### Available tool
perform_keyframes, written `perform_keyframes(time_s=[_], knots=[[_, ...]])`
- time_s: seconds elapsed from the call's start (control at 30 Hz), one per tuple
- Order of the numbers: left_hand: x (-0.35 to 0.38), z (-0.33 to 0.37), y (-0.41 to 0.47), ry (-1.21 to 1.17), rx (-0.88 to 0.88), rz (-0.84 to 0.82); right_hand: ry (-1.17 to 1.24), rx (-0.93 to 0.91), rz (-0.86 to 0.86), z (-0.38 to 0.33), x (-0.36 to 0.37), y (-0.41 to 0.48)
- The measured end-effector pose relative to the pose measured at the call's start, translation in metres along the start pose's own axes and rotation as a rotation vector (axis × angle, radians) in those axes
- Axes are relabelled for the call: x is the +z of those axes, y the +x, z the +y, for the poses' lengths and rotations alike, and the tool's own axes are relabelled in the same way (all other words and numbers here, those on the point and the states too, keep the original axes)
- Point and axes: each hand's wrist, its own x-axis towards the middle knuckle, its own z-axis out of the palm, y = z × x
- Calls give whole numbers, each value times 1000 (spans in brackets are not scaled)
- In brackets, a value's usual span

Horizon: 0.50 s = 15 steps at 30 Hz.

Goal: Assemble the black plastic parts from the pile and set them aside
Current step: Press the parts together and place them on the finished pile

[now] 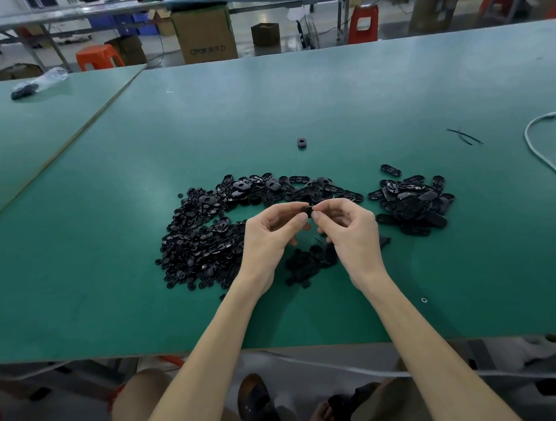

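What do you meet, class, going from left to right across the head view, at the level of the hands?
heap of small round black parts → left hand → black part pinched by both hands → right hand → pile of oval black parts → white cable

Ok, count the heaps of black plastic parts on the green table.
3: large heap of black plastic parts at left, smaller heap at right, small heap nearest, partly hidden.
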Motion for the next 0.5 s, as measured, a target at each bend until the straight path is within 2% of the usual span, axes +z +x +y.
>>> perform_keyframes(time_s=[0.3,0.5], knots=[[-1,-1,0,-41,-10,-19,44,-6,18,0,-1,1],[-1,-4,2,34,16,-37,64,-13,-37,-2,0,0]])
